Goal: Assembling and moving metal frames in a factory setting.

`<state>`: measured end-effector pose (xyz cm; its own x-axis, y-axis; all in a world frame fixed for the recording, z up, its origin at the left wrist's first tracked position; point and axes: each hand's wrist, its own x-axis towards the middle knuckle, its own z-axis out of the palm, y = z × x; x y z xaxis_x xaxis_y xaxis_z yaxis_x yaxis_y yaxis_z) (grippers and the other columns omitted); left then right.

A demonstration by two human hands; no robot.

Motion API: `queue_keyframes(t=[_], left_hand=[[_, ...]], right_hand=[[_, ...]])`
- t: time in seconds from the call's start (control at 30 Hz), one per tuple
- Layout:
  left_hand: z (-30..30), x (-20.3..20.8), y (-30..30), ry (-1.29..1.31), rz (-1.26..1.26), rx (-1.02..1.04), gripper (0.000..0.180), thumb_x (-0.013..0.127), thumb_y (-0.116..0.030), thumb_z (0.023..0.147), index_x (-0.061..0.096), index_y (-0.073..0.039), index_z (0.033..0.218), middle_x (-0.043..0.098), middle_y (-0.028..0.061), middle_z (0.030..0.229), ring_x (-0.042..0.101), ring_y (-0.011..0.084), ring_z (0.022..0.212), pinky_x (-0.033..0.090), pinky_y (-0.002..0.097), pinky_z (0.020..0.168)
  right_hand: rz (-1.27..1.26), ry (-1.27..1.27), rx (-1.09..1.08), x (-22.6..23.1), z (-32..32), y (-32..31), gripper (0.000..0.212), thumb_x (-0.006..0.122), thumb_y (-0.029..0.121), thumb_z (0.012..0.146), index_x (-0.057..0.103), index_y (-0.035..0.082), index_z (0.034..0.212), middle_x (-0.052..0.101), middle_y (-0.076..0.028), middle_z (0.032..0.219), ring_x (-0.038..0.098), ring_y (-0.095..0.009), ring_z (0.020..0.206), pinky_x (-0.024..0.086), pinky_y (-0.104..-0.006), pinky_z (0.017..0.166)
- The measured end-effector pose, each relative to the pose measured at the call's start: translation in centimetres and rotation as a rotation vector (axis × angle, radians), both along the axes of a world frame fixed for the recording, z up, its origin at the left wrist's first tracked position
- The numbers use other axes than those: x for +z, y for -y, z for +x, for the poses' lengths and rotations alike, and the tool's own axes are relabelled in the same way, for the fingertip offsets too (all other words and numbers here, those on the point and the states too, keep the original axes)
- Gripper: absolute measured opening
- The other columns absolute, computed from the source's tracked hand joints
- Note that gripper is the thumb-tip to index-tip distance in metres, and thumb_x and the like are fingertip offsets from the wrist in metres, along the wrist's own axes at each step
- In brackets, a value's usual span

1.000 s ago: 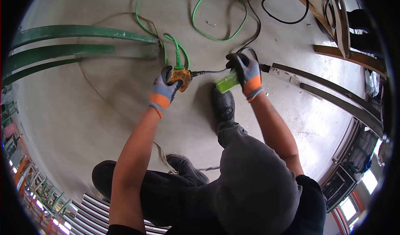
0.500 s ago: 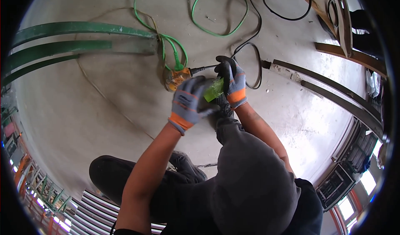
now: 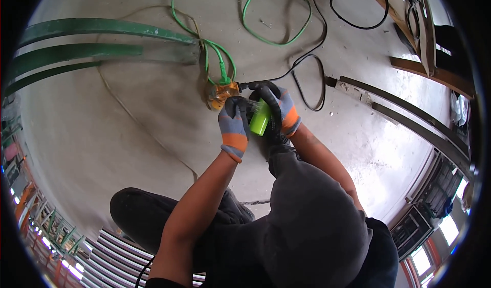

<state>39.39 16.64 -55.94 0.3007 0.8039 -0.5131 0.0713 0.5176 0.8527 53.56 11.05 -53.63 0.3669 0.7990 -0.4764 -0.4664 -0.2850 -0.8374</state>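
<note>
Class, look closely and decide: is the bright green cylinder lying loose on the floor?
No, the bright green cylinder is held in the gloved right hand.

A glossy green cylinder-like piece (image 3: 260, 121), clear film (image 3: 254, 106) at its far end, sits tilted in the right hand (image 3: 282, 105).

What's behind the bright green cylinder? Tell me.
Part of a black shoe shows against the grey floor; the rest is covered by the cylinder and the grey-orange gloved right hand.
</note>
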Motion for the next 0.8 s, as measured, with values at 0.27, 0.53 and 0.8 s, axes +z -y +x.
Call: queue_keyframes(t=[0.27, 0.53, 0.8], left_hand=[[0.6, 0.6, -2.6, 0.151, -0.243, 0.226, 0.014, 0.055, -0.002, 0.097, 0.062, 0.000, 0.109, 0.062, 0.0031, 0.096, 0.059, 0.0115, 0.082, 0.051, 0.0255, 0.076], [-1.5, -2.8, -4.1, 0.031, -0.113, 0.351, 0.018, 0.064, -0.023, 0.096, 0.059, -0.009, 0.086, 0.053, 0.0006, 0.062, 0.042, 0.0105, 0.042, 0.034, 0.0293, 0.037], [-3.8, -7.0, -11.6, -0.042, 0.107, 0.464, 0.014, 0.069, -0.017, 0.092, 0.064, -0.005, 0.090, 0.060, 0.0027, 0.071, 0.051, 0.0117, 0.049, 0.039, 0.0285, 0.041]], right_hand=[[0.174, 0.189, 0.112, 0.5, -0.4, 0.9, 0.071, 0.084, 0.012, 0.075, 0.050, 0.005, 0.136, 0.058, -0.007, 0.129, 0.051, -0.017, 0.123, 0.041, -0.0323, 0.105], [0.056, 0.264, 0.151, -2.4, 0.6, 1.9, 0.068, 0.082, 0.011, 0.074, 0.051, 0.007, 0.134, 0.062, -0.003, 0.110, 0.057, -0.013, 0.102, 0.047, -0.0295, 0.093], [0.099, 0.406, 0.104, -0.7, 2.8, -5.2, 0.062, 0.073, 0.004, 0.080, 0.048, 0.006, 0.137, 0.063, -0.008, 0.108, 0.060, -0.013, 0.092, 0.052, -0.0293, 0.082]])
